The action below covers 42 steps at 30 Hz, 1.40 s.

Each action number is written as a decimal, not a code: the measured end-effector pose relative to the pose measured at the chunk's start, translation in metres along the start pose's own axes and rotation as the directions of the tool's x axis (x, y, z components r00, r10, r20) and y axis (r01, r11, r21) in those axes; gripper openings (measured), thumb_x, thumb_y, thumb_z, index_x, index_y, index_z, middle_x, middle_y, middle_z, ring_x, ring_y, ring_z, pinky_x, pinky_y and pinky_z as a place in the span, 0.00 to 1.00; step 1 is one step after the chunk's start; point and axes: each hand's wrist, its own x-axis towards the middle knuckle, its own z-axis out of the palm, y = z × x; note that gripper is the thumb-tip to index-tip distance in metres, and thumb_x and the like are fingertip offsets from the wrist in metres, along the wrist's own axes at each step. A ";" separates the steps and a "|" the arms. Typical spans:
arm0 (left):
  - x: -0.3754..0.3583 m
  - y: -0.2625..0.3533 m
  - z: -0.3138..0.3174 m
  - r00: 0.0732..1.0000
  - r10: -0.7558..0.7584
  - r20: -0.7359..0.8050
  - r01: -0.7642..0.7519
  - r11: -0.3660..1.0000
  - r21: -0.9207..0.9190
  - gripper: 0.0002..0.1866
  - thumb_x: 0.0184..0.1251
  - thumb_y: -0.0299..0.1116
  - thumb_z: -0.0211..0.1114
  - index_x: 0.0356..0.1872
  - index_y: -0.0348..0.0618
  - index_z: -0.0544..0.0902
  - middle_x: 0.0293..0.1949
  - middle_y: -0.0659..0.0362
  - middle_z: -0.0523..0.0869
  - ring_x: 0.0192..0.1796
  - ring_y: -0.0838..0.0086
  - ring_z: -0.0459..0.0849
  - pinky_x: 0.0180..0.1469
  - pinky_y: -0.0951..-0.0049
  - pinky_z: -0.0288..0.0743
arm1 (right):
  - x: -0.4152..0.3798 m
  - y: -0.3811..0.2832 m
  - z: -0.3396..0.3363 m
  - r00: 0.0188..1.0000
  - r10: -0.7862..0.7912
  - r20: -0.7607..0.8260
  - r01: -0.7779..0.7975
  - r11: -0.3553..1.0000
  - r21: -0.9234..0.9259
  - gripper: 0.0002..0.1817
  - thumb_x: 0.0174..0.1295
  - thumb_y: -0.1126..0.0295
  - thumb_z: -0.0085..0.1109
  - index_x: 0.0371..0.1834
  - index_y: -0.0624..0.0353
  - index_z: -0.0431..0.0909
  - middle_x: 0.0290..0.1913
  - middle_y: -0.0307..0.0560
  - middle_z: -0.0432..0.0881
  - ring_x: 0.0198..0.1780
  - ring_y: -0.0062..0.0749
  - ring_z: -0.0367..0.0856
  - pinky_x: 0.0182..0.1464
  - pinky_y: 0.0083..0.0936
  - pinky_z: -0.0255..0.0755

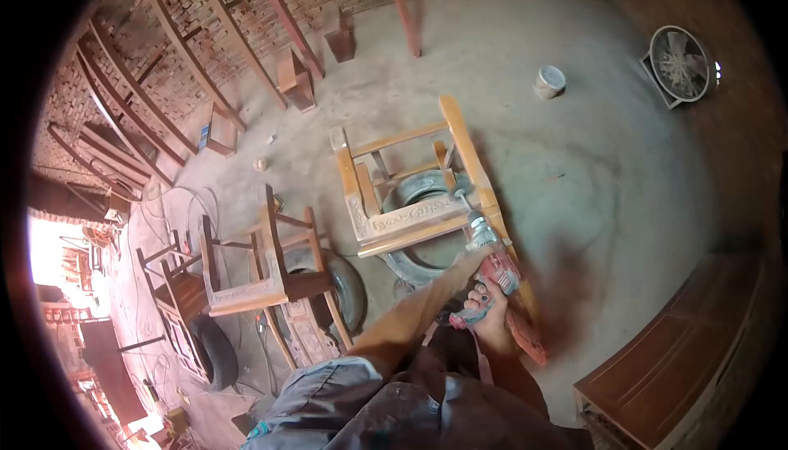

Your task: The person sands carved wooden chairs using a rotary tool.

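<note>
My right hand [491,304] is wrapped around the rear handle of a red and grey power drill [499,271]. Farther forward, my left hand [486,254] grips the drill near its silver chuck [478,231]. A thin shaft with a small round head [460,194] reaches from the chuck to the wooden chair [481,172], overlapping its frame near the right corner. The chair lies tipped over, with a pale carved rail [410,218] facing up. Beneath it are rubber tires [410,268].
More unfinished chairs [283,282] rest on tires [349,290] to the left. A wooden panel [677,335] stands at the lower right. A white bucket [550,80] and a large fan [680,64] are farther back. Cables [269,343] run across the floor, and posts [287,19] lean along the brick wall.
</note>
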 end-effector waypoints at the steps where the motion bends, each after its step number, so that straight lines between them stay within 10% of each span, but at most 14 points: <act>1: -0.006 0.001 -0.002 1.000 0.001 0.012 -0.001 1.000 -0.031 0.26 0.64 0.49 0.73 0.51 0.36 0.81 0.40 0.52 0.88 0.36 0.66 0.87 0.35 0.64 0.82 | -0.001 -0.004 0.000 1.000 0.025 -0.005 -0.025 1.000 -0.005 0.06 0.69 0.65 0.58 0.39 0.52 0.74 0.28 0.32 0.72 0.27 0.21 0.70 0.27 0.21 0.66; 16: -0.023 -0.013 -0.045 0.994 0.096 -0.051 -0.086 0.981 0.173 0.32 0.54 0.55 0.76 0.47 0.32 0.86 0.39 0.54 0.88 0.39 0.69 0.85 0.39 0.68 0.78 | 0.005 0.059 -0.024 0.994 0.065 0.091 -0.081 0.978 0.190 0.15 0.75 0.52 0.54 0.41 0.53 0.73 0.27 0.35 0.74 0.27 0.23 0.72 0.29 0.23 0.67; 42: -0.049 -0.006 -0.033 0.996 0.088 -0.001 -0.087 0.992 0.087 0.35 0.54 0.55 0.76 0.49 0.30 0.83 0.42 0.50 0.87 0.41 0.65 0.85 0.43 0.64 0.79 | -0.014 0.056 -0.001 0.998 -0.060 0.026 0.059 0.998 0.026 0.12 0.74 0.59 0.54 0.49 0.55 0.74 0.28 0.33 0.71 0.27 0.20 0.71 0.27 0.21 0.66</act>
